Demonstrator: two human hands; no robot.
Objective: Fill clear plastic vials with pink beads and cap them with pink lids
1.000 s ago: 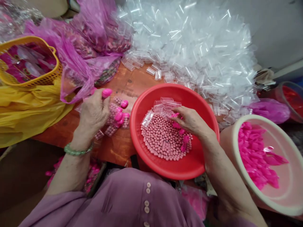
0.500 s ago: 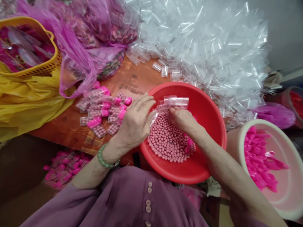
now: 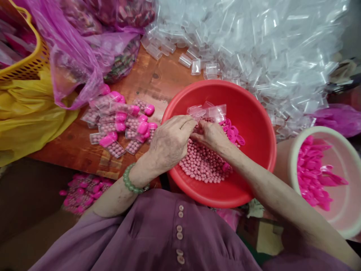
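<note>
Over the red basin (image 3: 254,177), my left hand (image 3: 172,141), with a green bead bracelet at its wrist, has its fingers curled in against my right hand. My right hand (image 3: 211,135) is pinched, its fingertips meeting the left ones. What lies between the fingers is hidden. Below them is a heap of round pink beads (image 3: 205,165). Several clear plastic cases (image 3: 216,113) lie at the heap's far side. Bright pink looped pieces (image 3: 232,133) rest right of my right hand. Left of the basin lie clear cases filled with beads and pink-capped (image 3: 113,116).
Behind the basin spreads a large pile of clear cases (image 3: 254,45). A whitish bucket (image 3: 296,143) of pink pieces stands right. At left are a yellow basket (image 3: 36,56), a purple bag (image 3: 76,64) and yellow plastic (image 3: 31,116). More pink-capped cases (image 3: 84,192) lie below the table edge.
My left hand has moved right and its fingers have closed in to meet my right hand. A clear case seen by my left thumb is now hidden. The view has shifted slightly.
</note>
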